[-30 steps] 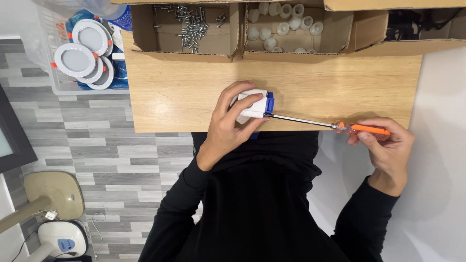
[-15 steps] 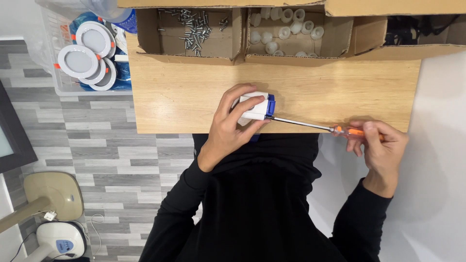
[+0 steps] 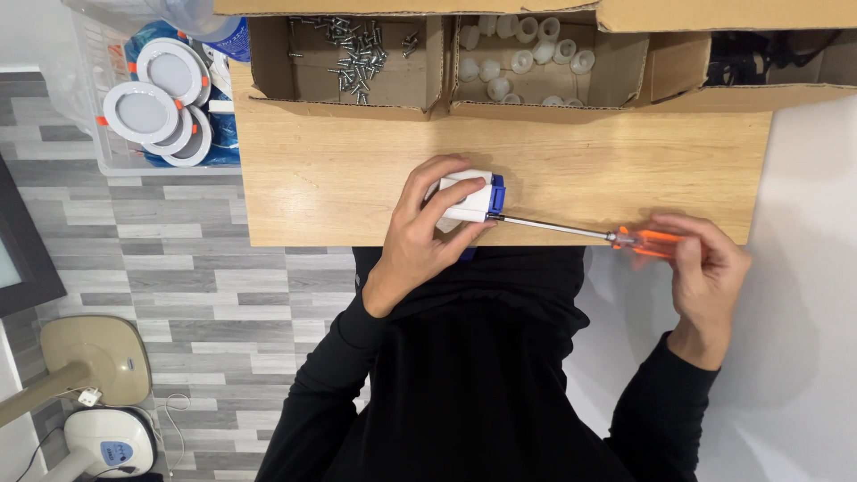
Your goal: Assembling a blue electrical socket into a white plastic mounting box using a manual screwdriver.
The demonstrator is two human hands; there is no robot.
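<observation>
Screws [image 3: 357, 55] and caps [image 3: 522, 58] in boxes

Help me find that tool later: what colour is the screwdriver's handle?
Orange, see-through; the screwdriver handle shows in the head view, held in the right hand.

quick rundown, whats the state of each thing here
left hand: clamped on the white and blue part
white and blue part: held on the wooden board, screwdriver tip at its blue end
screwdriver: near level, orange handle in right hand
screw box: open, screws loose inside
cap box: open, white caps inside
round white lights: stacked in a clear bin
</observation>
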